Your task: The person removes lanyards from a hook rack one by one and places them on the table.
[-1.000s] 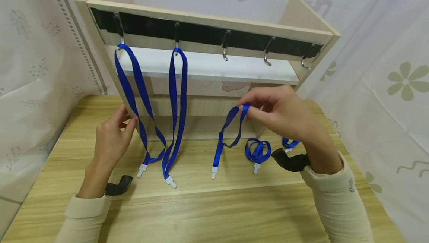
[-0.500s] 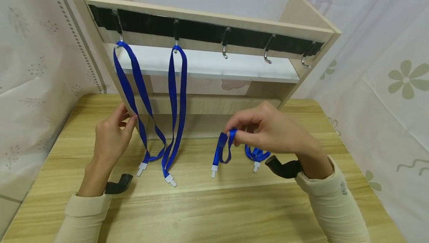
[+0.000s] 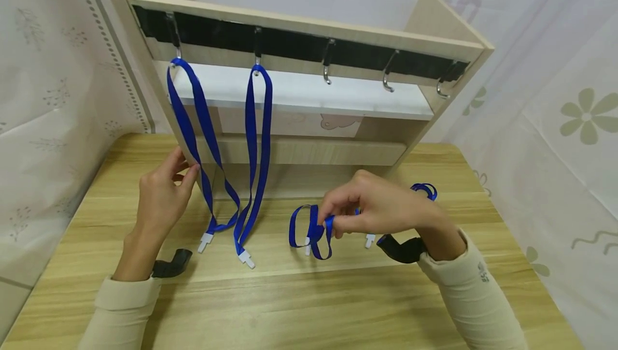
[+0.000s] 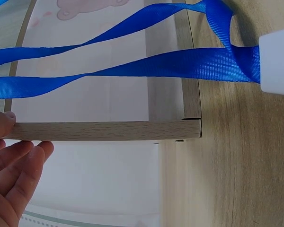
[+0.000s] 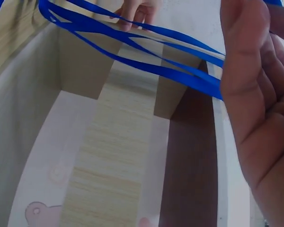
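My left hand (image 3: 164, 194) grips the left side panel (image 4: 109, 131) of a wooden shelf, thumb on one face and fingers on the other in the left wrist view. Low over the table, my right hand (image 3: 374, 205) pinches a blue lanyard (image 3: 315, 232) between thumb and fingers. Its loops droop to both sides, and its white clip (image 3: 307, 246) is partly covered. Two more blue lanyards, the left one (image 3: 205, 119) and the right one (image 3: 265, 124), hang from hooks with white clips at their lower ends. In the right wrist view my right hand (image 5: 260, 94) shows at the edge.
Bare metal hooks, such as the middle hook (image 3: 326, 73), line the black strip (image 3: 289, 44) rightward. Behind my right hand a lanyard is mostly hidden, its white clip (image 3: 369, 240) showing. A coiled lanyard (image 3: 425, 191) lies farther right on the wooden table (image 3: 289, 307).
My right hand has come down and left with the pinched lanyard, whose raised loop now sags in several loops near the table. My left hand has stayed at the panel.
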`<control>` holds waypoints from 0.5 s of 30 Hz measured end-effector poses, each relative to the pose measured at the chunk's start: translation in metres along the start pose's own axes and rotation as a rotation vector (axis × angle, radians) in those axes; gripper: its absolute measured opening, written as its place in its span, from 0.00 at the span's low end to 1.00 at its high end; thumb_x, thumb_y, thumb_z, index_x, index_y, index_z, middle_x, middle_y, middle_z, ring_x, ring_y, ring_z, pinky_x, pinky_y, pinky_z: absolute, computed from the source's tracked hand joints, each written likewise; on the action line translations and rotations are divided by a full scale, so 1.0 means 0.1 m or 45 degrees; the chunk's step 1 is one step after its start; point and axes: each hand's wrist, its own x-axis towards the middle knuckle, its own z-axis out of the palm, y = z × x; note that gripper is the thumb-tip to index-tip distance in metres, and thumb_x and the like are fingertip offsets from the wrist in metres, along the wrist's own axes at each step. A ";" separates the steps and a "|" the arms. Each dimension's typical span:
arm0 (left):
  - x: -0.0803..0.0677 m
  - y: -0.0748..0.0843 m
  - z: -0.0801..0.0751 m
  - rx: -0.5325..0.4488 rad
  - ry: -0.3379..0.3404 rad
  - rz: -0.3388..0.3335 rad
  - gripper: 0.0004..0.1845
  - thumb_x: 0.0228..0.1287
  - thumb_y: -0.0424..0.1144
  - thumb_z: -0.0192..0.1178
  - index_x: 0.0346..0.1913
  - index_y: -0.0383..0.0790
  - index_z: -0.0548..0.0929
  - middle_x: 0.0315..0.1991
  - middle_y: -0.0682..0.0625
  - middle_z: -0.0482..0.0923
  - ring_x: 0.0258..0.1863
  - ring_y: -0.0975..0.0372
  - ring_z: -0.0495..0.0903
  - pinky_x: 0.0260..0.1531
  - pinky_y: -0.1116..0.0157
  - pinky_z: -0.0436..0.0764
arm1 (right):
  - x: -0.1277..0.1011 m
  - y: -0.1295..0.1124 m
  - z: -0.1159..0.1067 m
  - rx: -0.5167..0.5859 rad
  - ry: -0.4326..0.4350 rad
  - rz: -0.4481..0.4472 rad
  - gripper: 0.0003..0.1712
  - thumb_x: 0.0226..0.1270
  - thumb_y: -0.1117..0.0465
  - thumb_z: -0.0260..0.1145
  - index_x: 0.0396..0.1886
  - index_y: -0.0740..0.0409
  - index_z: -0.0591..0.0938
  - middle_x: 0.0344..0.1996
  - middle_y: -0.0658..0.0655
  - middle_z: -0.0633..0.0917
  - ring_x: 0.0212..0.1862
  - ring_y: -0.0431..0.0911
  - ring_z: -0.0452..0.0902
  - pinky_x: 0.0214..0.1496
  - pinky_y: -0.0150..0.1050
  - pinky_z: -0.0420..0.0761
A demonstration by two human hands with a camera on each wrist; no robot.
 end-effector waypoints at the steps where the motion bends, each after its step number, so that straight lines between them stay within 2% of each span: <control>1: 0.00 0.00 0.00 -0.001 0.000 0.000 0.16 0.62 0.22 0.63 0.53 0.29 0.79 0.43 0.33 0.86 0.41 0.40 0.86 0.36 0.93 0.66 | 0.00 0.01 -0.01 -0.004 -0.020 0.011 0.11 0.65 0.72 0.59 0.39 0.57 0.85 0.27 0.47 0.87 0.27 0.35 0.81 0.29 0.32 0.83; 5: 0.00 0.00 0.00 0.002 0.000 -0.002 0.16 0.62 0.22 0.63 0.53 0.30 0.79 0.43 0.33 0.86 0.41 0.39 0.86 0.37 0.93 0.65 | -0.01 0.11 -0.05 -0.012 -0.068 0.129 0.09 0.67 0.71 0.61 0.39 0.57 0.85 0.25 0.49 0.86 0.26 0.37 0.80 0.28 0.32 0.82; 8: 0.00 0.00 0.00 0.006 0.000 -0.006 0.16 0.62 0.22 0.63 0.54 0.30 0.79 0.44 0.33 0.85 0.41 0.39 0.86 0.37 0.93 0.65 | 0.00 0.23 -0.08 -0.028 -0.071 0.271 0.09 0.70 0.70 0.60 0.39 0.57 0.85 0.24 0.49 0.85 0.26 0.39 0.81 0.30 0.34 0.84; 11: 0.00 0.00 0.00 0.006 0.001 -0.007 0.17 0.62 0.22 0.63 0.54 0.30 0.79 0.44 0.33 0.85 0.41 0.39 0.86 0.37 0.93 0.65 | 0.03 0.36 -0.10 -0.055 -0.055 0.386 0.10 0.71 0.70 0.57 0.40 0.58 0.85 0.26 0.49 0.85 0.27 0.41 0.83 0.32 0.38 0.86; 15: 0.00 0.00 0.00 0.002 0.001 -0.001 0.17 0.62 0.22 0.63 0.54 0.30 0.79 0.44 0.33 0.85 0.41 0.39 0.86 0.37 0.93 0.65 | 0.09 0.55 -0.08 -0.139 -0.012 0.479 0.10 0.71 0.70 0.58 0.40 0.58 0.85 0.29 0.49 0.85 0.27 0.42 0.83 0.30 0.38 0.85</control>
